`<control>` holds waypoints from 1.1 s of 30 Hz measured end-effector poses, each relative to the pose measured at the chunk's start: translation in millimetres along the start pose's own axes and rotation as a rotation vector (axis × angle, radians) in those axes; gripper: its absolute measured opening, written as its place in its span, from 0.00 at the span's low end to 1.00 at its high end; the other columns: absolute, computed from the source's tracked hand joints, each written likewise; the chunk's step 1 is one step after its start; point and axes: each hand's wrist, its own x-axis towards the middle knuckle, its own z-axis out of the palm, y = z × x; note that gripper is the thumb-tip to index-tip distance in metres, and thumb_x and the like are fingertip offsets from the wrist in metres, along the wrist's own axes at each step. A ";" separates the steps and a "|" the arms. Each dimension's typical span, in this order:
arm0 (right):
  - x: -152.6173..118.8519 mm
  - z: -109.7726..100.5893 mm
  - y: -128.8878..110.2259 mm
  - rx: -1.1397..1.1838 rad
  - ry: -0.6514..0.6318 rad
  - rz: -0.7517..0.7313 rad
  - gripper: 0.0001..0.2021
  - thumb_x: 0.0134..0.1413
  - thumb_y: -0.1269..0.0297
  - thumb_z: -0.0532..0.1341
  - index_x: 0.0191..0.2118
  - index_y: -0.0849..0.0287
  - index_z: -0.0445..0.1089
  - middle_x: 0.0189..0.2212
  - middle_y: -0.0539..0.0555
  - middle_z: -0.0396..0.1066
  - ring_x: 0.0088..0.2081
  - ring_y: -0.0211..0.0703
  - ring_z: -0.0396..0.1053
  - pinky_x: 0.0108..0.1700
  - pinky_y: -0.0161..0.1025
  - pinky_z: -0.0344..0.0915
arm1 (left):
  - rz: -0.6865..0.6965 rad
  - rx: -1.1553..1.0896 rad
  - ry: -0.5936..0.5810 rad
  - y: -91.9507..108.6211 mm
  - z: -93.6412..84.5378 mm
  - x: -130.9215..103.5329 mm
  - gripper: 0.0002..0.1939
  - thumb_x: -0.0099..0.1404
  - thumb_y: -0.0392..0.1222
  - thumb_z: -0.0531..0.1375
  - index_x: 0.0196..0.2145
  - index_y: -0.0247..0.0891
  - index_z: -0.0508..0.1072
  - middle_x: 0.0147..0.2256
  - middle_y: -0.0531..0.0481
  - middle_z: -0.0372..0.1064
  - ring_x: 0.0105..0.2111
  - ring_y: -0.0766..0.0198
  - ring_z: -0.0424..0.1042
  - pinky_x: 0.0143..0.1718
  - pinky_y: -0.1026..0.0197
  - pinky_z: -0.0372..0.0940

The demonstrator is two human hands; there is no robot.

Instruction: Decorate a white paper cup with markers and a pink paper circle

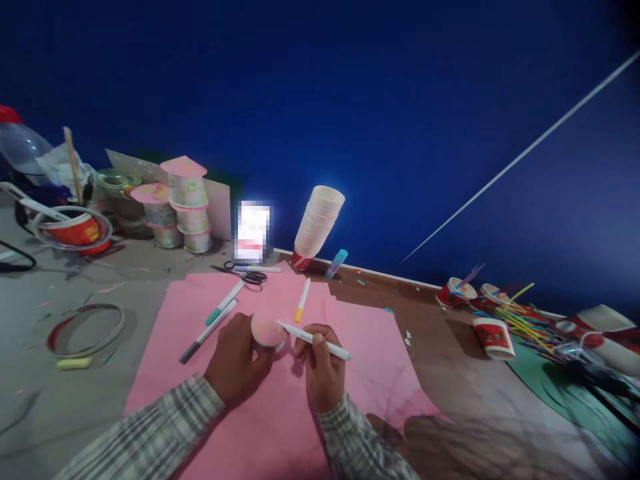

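Note:
My left hand (237, 360) is closed around a small paper cup piece with a pink round top (266, 328), held tilted over the pink paper (280, 427). In my right hand (320, 367) is a white marker (320, 342), its tip at the right edge of the pink top. A yellow-ended marker (303, 300) lies just beyond my hands. Left of the cup piece lie a grey-ended marker (209, 331) and a teal-ended marker (225, 302). Dark-handled scissors (250, 277) rest at the sheet's far edge.
Behind stand a leaning stack of paper cups (317, 223), a blue glue stick (337, 264) and pink-roofed cup towers (189, 207). A tape ring (120, 327) lies at left. Colored straws (533, 323) and a tipped red cup (494, 338) are at right.

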 end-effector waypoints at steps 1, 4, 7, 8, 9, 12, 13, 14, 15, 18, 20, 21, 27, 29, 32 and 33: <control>-0.1 0.2 -0.1 0.003 0.003 0.000 0.12 0.54 0.55 0.56 0.32 0.59 0.70 0.16 0.49 0.71 0.18 0.40 0.65 0.20 0.33 0.62 | -0.001 0.000 0.000 0.3 -0.3 0.2 0.07 0.48 0.44 0.60 0.21 0.45 0.63 0.21 0.58 0.59 0.25 0.62 0.59 0.26 0.58 0.52; -0.3 0.7 -0.9 0.005 0.002 0.001 0.13 0.54 0.55 0.56 0.32 0.59 0.70 0.16 0.50 0.71 0.18 0.40 0.65 0.20 0.33 0.62 | -0.003 -0.004 0.004 0.6 -1.1 0.3 0.07 0.48 0.44 0.60 0.21 0.45 0.63 0.21 0.58 0.59 0.25 0.63 0.60 0.26 0.58 0.52; -0.2 1.1 -1.7 0.004 0.001 -0.002 0.13 0.54 0.55 0.57 0.31 0.60 0.70 0.16 0.50 0.71 0.18 0.40 0.65 0.20 0.33 0.62 | -0.001 0.001 0.007 0.4 -1.2 -0.2 0.06 0.47 0.44 0.60 0.21 0.45 0.64 0.21 0.58 0.60 0.25 0.63 0.60 0.26 0.59 0.53; -0.1 1.3 -1.8 0.006 -0.001 -0.002 0.13 0.54 0.55 0.57 0.31 0.60 0.70 0.16 0.50 0.71 0.18 0.39 0.65 0.20 0.33 0.62 | 0.000 0.002 0.007 0.2 -1.0 -0.4 0.06 0.47 0.43 0.60 0.21 0.45 0.65 0.21 0.58 0.60 0.25 0.63 0.60 0.26 0.59 0.53; 0.1 1.5 -1.8 0.011 -0.004 -0.001 0.13 0.54 0.55 0.57 0.31 0.60 0.70 0.16 0.50 0.71 0.18 0.39 0.65 0.20 0.33 0.62 | -0.002 0.002 0.007 0.1 -0.8 -0.7 0.05 0.47 0.43 0.60 0.21 0.45 0.65 0.21 0.58 0.60 0.25 0.63 0.60 0.26 0.58 0.53; 0.3 2.3 -1.5 0.025 -0.008 0.000 0.13 0.54 0.55 0.57 0.31 0.60 0.70 0.15 0.49 0.70 0.17 0.39 0.65 0.19 0.32 0.61 | -0.001 0.001 0.005 -0.6 0.3 -1.1 0.06 0.47 0.43 0.60 0.21 0.45 0.64 0.20 0.58 0.60 0.24 0.63 0.60 0.26 0.58 0.53; 0.3 2.6 -1.5 0.026 -0.009 -0.001 0.13 0.54 0.55 0.57 0.31 0.60 0.70 0.15 0.49 0.70 0.17 0.38 0.64 0.19 0.32 0.61 | 0.000 0.001 0.006 -0.9 0.7 -1.1 0.06 0.47 0.43 0.60 0.20 0.45 0.64 0.20 0.58 0.59 0.24 0.63 0.60 0.26 0.58 0.53; 0.3 2.8 -1.5 0.022 -0.010 -0.001 0.13 0.54 0.55 0.57 0.31 0.60 0.70 0.15 0.49 0.70 0.17 0.38 0.64 0.19 0.32 0.61 | -0.001 0.002 0.010 -1.1 0.9 -1.1 0.06 0.47 0.43 0.60 0.20 0.45 0.64 0.20 0.58 0.59 0.24 0.63 0.60 0.26 0.58 0.52; 0.2 3.0 -1.5 0.017 -0.011 -0.001 0.13 0.54 0.55 0.57 0.31 0.60 0.70 0.15 0.49 0.70 0.17 0.38 0.64 0.19 0.32 0.61 | -0.003 0.001 0.013 -1.3 1.0 -1.0 0.06 0.47 0.43 0.60 0.21 0.45 0.64 0.20 0.58 0.59 0.24 0.63 0.60 0.26 0.58 0.52; 0.0 3.1 -2.1 0.006 -0.013 -0.002 0.12 0.54 0.56 0.57 0.32 0.60 0.70 0.15 0.49 0.70 0.17 0.38 0.64 0.20 0.32 0.61 | -0.008 0.000 0.010 -0.8 0.4 -0.5 0.06 0.47 0.43 0.60 0.21 0.45 0.63 0.21 0.58 0.59 0.24 0.63 0.60 0.25 0.58 0.52; -0.1 2.9 -2.5 0.004 -0.016 0.001 0.12 0.54 0.56 0.57 0.32 0.60 0.70 0.15 0.49 0.70 0.17 0.39 0.65 0.20 0.33 0.62 | -0.005 -0.004 -0.001 0.2 -0.6 -0.2 0.06 0.48 0.43 0.59 0.20 0.45 0.63 0.20 0.58 0.59 0.24 0.63 0.60 0.25 0.58 0.52; -0.1 2.9 -2.7 0.002 -0.018 0.003 0.12 0.54 0.56 0.56 0.32 0.60 0.70 0.15 0.49 0.70 0.18 0.39 0.65 0.20 0.33 0.62 | -0.004 -0.009 -0.001 0.8 -1.1 0.0 0.06 0.48 0.44 0.59 0.21 0.46 0.63 0.20 0.58 0.59 0.24 0.62 0.60 0.25 0.58 0.52; -1.4 2.6 -1.7 0.012 -0.023 0.005 0.12 0.54 0.56 0.56 0.32 0.60 0.70 0.16 0.49 0.70 0.18 0.40 0.65 0.20 0.34 0.62 | -0.017 0.002 0.011 2.0 -0.7 0.3 0.07 0.47 0.43 0.60 0.21 0.46 0.63 0.20 0.58 0.59 0.25 0.62 0.59 0.25 0.58 0.52; -1.8 2.7 -1.5 0.012 -0.027 0.001 0.12 0.55 0.56 0.56 0.32 0.59 0.70 0.16 0.49 0.71 0.18 0.40 0.66 0.20 0.34 0.62 | -0.010 0.013 0.001 1.2 0.2 0.0 0.07 0.47 0.42 0.60 0.20 0.46 0.62 0.20 0.58 0.58 0.25 0.62 0.60 0.26 0.58 0.52; -1.9 2.7 -1.8 0.003 -0.035 -0.002 0.12 0.55 0.56 0.56 0.32 0.59 0.70 0.16 0.49 0.71 0.18 0.40 0.66 0.20 0.33 0.62 | 0.000 0.018 -0.008 0.0 1.2 -0.5 0.08 0.47 0.43 0.60 0.20 0.46 0.62 0.20 0.58 0.58 0.25 0.62 0.60 0.26 0.58 0.52; -1.9 2.6 -1.9 0.000 -0.037 -0.002 0.12 0.54 0.56 0.57 0.32 0.59 0.70 0.16 0.49 0.71 0.18 0.40 0.66 0.20 0.33 0.62 | 0.001 0.016 -0.009 -0.3 1.3 -0.7 0.08 0.48 0.44 0.60 0.20 0.46 0.62 0.20 0.58 0.58 0.25 0.62 0.59 0.26 0.58 0.52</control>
